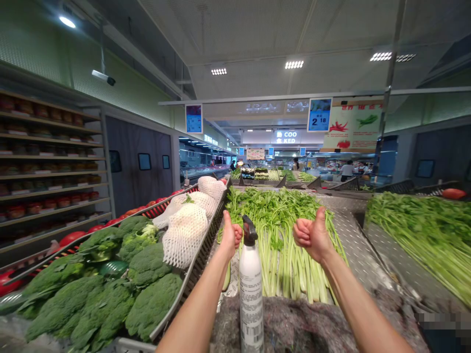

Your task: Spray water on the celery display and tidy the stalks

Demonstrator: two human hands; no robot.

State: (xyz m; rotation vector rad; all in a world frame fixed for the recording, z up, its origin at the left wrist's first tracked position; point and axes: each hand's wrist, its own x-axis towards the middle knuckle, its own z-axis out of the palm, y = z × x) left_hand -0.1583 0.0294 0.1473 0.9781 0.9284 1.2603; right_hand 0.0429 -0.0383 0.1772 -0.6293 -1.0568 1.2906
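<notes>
Both fists are raised over the display with the thumbs up. My left hand (231, 233) is closed with nothing visible in it, just left of a spray bottle's black head. The white spray bottle (250, 294) stands upright between my forearms, its printed label facing me. My right hand (312, 234), also closed and holding nothing, is in front of the right side of the celery (283, 255). These green stalks lie side by side, leaves at the far end. A grey-brown fuzzy cloth (294, 323) lies along the near edge, below the stalk ends.
On the left, a black crate (196, 255) holds broccoli (154, 267) and white produce in foam nets (186, 233). Red tomatoes (71, 239) lie beyond it. A mirror-like panel (415, 235) on the right reflects the celery. Shelves of jars (47, 208) line the left wall; people (347, 170) stand far back.
</notes>
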